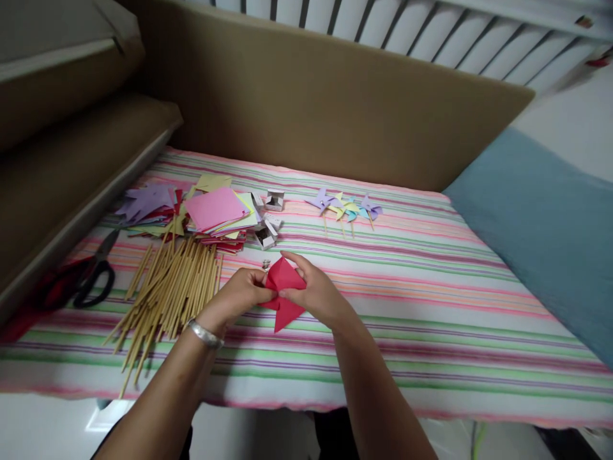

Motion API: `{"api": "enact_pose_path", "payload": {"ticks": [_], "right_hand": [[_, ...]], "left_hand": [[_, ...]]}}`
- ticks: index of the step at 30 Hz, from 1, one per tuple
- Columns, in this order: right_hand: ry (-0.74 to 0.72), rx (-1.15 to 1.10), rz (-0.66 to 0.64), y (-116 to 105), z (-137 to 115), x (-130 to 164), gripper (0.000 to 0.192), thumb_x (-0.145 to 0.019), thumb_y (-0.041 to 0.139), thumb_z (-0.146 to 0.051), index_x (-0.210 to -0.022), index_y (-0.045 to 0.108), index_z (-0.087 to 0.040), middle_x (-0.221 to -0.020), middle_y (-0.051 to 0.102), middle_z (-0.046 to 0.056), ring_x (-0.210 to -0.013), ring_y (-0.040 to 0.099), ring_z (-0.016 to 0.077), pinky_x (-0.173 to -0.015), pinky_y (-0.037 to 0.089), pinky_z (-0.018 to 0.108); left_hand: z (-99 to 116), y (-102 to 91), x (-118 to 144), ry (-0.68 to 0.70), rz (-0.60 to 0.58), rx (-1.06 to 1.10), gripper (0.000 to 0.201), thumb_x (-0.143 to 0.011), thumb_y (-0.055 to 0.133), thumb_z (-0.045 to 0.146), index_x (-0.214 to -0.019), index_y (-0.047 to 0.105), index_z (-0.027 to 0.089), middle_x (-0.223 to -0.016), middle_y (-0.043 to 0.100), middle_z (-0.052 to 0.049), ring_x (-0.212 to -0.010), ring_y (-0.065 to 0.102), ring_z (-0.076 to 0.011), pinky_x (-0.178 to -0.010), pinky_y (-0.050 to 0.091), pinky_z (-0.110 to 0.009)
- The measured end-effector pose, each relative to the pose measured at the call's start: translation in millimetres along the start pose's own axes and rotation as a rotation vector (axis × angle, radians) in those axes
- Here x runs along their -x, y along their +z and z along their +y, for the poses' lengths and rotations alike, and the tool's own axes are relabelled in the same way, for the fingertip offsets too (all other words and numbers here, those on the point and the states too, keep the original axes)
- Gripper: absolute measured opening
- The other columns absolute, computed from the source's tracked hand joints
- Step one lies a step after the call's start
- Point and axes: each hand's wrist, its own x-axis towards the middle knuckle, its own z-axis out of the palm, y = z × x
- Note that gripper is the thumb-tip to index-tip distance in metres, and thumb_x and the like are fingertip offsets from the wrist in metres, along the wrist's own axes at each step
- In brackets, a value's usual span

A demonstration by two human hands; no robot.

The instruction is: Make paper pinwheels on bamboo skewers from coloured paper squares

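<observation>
A red paper pinwheel [286,311] is held up between both hands over the striped cloth, its points partly folded in toward the middle. My left hand [242,291] pinches it from the left side, thumb near the centre. My right hand [318,291] grips it from the right, thumb at the centre and fingers behind the paper. Whether a pin is at the centre cannot be made out. Just beyond my left fingers lie a few small metal pins [266,263]. Close to my left wrist is a spread heap of thin wooden sticks [182,291].
Coloured paper squares [218,209] and cut purple paper [146,203] lie behind the sticks, beside small white boxes [265,238]. Black-handled scissors [98,268] rest at left. Several finished pinwheels [322,200] lie farther back. A brown panel [325,102] stands along the rear.
</observation>
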Motion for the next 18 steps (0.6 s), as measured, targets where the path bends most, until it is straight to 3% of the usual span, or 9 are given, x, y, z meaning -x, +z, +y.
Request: {"api": "enact_pose_path", "payload": {"ticks": [6, 11, 14, 18], "right_hand": [[-0.016, 0.026, 0.054, -6.0, 3.9, -1.2, 0.064, -0.059, 0.060, -0.008, -0.120, 0.056, -0.026, -0.082, 0.066, -0.003, -0.058, 0.054, 0.0110, -0.054, 0.046, 0.023], [0.029, -0.157, 0.256, -10.8, 7.8, -9.4, 0.066, -0.058, 0.067, -0.014, -0.122, 0.053, -0.024, -0.081, 0.067, -0.002, -0.062, 0.059, 0.0146, -0.058, 0.050, 0.028], [-0.013, -0.273, 0.367, -6.8, 9.3, -13.3, 0.065, -0.057, 0.070, -0.018, -0.120, 0.053, -0.023, -0.089, 0.068, 0.000, -0.070, 0.062, 0.0167, -0.065, 0.051, 0.031], [-0.008, -0.348, 0.386, 7.3, 9.1, -14.7, 0.065, -0.059, 0.071, -0.020, -0.121, 0.051, -0.024, -0.094, 0.067, 0.001, -0.076, 0.062, 0.0167, -0.070, 0.051, 0.030]], "left_hand": [[-0.7, 4.0, -4.5, 0.020, 0.001, 0.016, 0.011, -0.052, 0.071, 0.015, -0.060, 0.065, 0.013, -0.056, 0.062, -0.001, -0.052, 0.055, -0.0126, -0.056, 0.043, -0.025], [4.5, 6.4, -3.6, 0.094, 0.177, 0.239, 0.052, -0.053, 0.078, 0.023, -0.102, 0.062, 0.019, -0.077, 0.068, -0.003, -0.068, 0.063, -0.0163, -0.066, 0.046, -0.028], [0.9, 12.3, -2.7, 0.053, 0.128, 0.385, 0.032, -0.057, 0.078, 0.025, -0.086, 0.066, 0.016, -0.075, 0.068, -0.003, -0.068, 0.063, -0.0145, -0.067, 0.046, -0.026], [-7.6, 19.8, -3.0, 0.075, 0.082, 0.501, 0.019, -0.059, 0.076, 0.022, -0.076, 0.070, 0.013, -0.072, 0.071, -0.004, -0.069, 0.063, -0.0129, -0.073, 0.045, -0.024]]}}
